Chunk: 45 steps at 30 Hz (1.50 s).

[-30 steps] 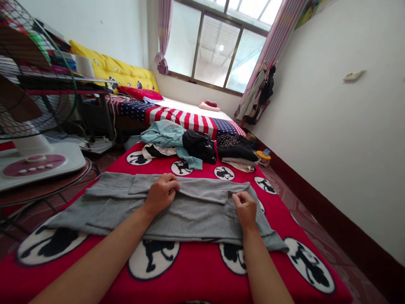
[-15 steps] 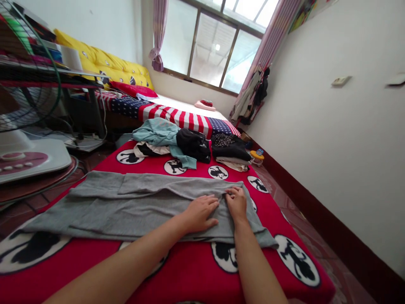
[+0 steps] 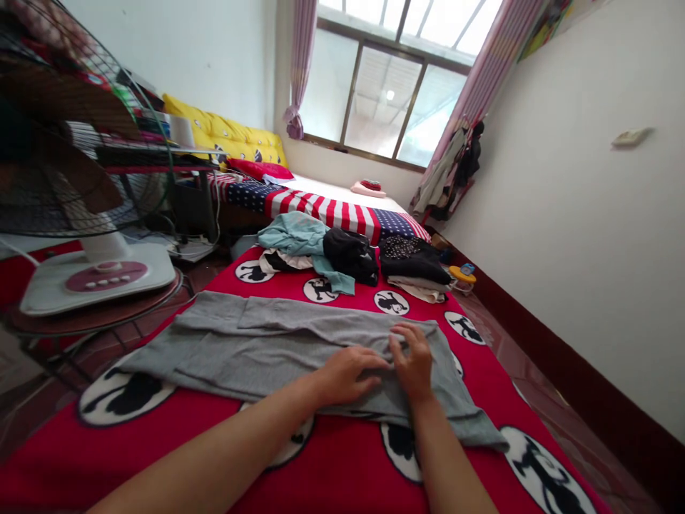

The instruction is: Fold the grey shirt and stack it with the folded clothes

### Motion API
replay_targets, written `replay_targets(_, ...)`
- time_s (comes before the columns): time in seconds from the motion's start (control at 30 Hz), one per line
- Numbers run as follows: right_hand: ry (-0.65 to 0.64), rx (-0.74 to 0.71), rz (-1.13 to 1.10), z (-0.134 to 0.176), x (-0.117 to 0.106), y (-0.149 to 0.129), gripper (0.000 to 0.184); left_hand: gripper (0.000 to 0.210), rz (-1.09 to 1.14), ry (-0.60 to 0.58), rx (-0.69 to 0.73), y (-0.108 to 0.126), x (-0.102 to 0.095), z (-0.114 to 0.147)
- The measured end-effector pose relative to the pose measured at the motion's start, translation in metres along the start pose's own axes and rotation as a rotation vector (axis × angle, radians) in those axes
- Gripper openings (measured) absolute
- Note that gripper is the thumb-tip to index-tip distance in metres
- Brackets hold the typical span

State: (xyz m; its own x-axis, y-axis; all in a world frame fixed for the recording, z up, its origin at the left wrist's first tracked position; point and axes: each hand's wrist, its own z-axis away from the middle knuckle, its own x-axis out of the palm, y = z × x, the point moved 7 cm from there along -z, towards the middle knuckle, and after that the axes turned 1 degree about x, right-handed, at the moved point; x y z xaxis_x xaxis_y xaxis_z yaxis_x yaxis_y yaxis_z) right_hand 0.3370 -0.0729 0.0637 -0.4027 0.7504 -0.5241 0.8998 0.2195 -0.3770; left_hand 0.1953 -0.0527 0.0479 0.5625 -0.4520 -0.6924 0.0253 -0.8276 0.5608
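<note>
A long grey garment (image 3: 257, 350) lies folded into a strip across the red bed cover (image 3: 332, 464), with a few creases along it. On its right half rests my left hand (image 3: 347, 375), open, the fingers bent and the thumb apart from them. Just to the right, my right hand (image 3: 413, 360) is open too, its curved fingertips touching the grey cloth near its upper edge. Neither hand has cloth gripped between its fingers. My forearms hide part of the garment's near edge.
Beyond the garment lie a teal top (image 3: 297, 234), a bundled black garment (image 3: 350, 253) and a pile of dark folded clothes (image 3: 414, 260). At left, an electric fan (image 3: 104, 268) stands on a round stool. A wall (image 3: 578, 235) runs along the right.
The view has turned left, so everything sits further right in it. My left hand's fingers have bent from lying flat, and my right hand's fingers have spread from a pinch on the cloth.
</note>
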Motion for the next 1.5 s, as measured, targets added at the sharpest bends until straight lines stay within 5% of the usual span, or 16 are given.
replay_targets(0.17, -0.339, -0.181, -0.044, 0.014, 0.034, -0.046, 0.018, 0.038, -0.245, 0.188, -0.148, -0.027, -0.074, 0.045)
replay_targets(0.33, -0.381, -0.132, 0.034, 0.014, 0.047, -0.046, 0.019, 0.033, -0.534, 0.297, -0.481, -0.090, -0.162, 0.112)
replay_targets(0.47, -0.409, -0.105, 0.073, 0.016, 0.054, -0.040, 0.013, 0.044, -0.630, 0.321, -0.813, -0.127, -0.193, 0.147)
replay_targets(0.7, -0.398, -0.123, 0.147, 0.016, 0.056, -0.039, 0.013, 0.046, -0.609, 0.386, -1.019, -0.131, -0.181, 0.144)
replay_targets(0.97, -0.241, -0.149, 0.067, 0.010, 0.043, -0.044, 0.015, 0.023, -0.449, 0.820, -0.571, -0.105, -0.198, 0.141)
replay_targets(1.17, -0.436, -0.150, 0.044, 0.016, 0.053, -0.049, 0.009, 0.019, -0.725, 0.584, -0.761, -0.113, -0.196, 0.150)
replay_targets(1.27, -0.457, -0.161, 0.025, 0.016, 0.052, -0.055, 0.010, 0.023, -0.817, 0.587, -0.648, -0.102, -0.193, 0.136)
replay_targets(1.37, -0.484, -0.198, -0.006, 0.015, 0.052, -0.059, 0.013, 0.026, -0.578, 0.542, -0.461, -0.090, -0.173, 0.101)
replay_targets(1.5, -0.494, -0.187, -0.031, 0.015, 0.052, -0.059, 0.016, 0.038, -0.227, 0.208, -0.321, -0.082, -0.114, 0.048)
